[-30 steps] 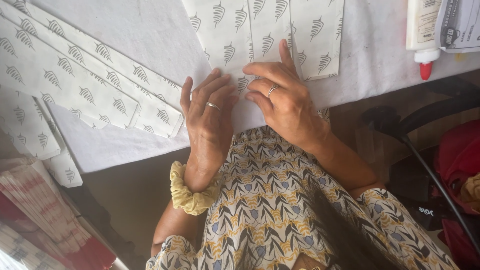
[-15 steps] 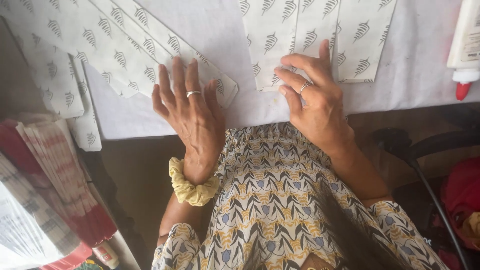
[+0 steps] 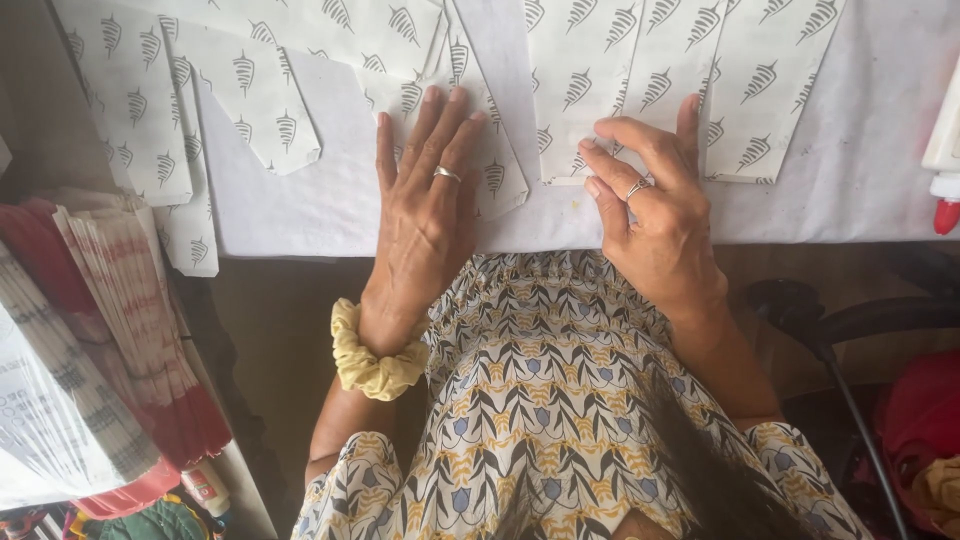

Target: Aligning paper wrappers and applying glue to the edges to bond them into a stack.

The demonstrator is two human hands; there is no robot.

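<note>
Nearest the camera were the person's patterned dress [image 3: 560, 400] and a yellow scrunchie [image 3: 372, 352] on the left wrist. Just beyond, the left hand [image 3: 425, 215] lay flat, palm down and fingers spread, on a narrow printed paper piece [image 3: 495, 170] at the near edge of the table [image 3: 300, 215]. Its grip was fully open; it held nothing and only pressed. Half a second earlier this hand had rested on a strip further to the left, so it had slid rightward onto this piece, and the view had drawn in closer to the work.

The right hand [image 3: 655, 195] sat just beside it, apart from the left. Its forefinger and thumb curled at the lower edge of a second printed paper piece [image 3: 585, 110], the other fingers laid over it. The grip was half closed, and whether it pinched the edge or merely pressed it could not be told. It had stayed on this same group of pieces throughout.

Judging by that, the pieces were being smoothed and lined up side by side, the left hand now pinning one.

Further off lay more printed strips [image 3: 240, 90] on the white sheet. A glue bottle with a red tip [image 3: 945, 170] stood at the right edge, and a stack of folded papers [image 3: 120, 330] lay left of the table.
</note>
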